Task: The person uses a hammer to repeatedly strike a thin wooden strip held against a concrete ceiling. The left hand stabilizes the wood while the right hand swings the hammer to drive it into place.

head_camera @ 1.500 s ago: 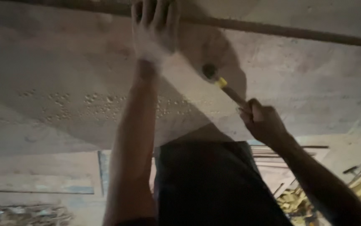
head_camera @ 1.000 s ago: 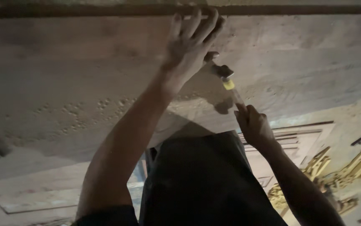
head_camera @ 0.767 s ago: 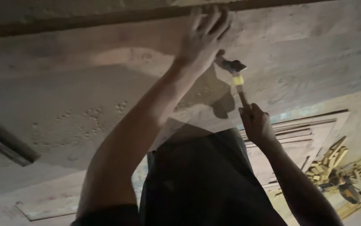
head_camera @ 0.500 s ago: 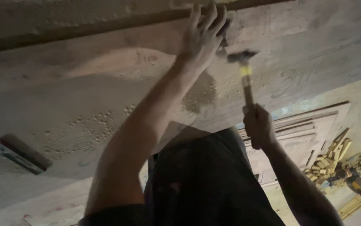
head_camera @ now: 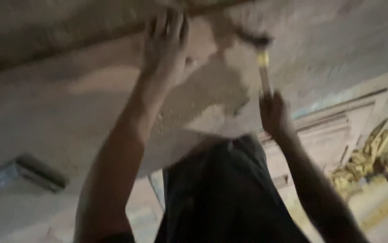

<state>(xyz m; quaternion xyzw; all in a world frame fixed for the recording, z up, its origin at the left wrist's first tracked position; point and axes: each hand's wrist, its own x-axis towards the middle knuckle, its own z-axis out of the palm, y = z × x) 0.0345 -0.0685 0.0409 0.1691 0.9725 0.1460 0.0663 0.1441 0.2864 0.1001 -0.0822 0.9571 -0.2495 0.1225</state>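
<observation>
The hammer stands near the upper middle of the frame, right of centre, its slim handle upright with a yellow band just under a dark, blurred head that meets the pale board overhead. The right hand is clenched around the lower end of the handle, wrist below it. To the left, the left hand is pressed flat against the board, fingers spread and pointing up toward a darker strip that runs along the board's top edge; it grasps nothing.

The board looks rough and grainy, mottled beige with lighter patches, and fills most of the upper and left frame. Its lower edge curves down toward the person's dark garment at bottom centre. Between the two hands lies a bare stretch of board.

At lower left a grey, oblong fixture sits against the surface; motion blur makes its kind hard to tell. At right, a panelled pinkish door frame stands beside a yellow, jagged heap, possibly tools or scrap.
</observation>
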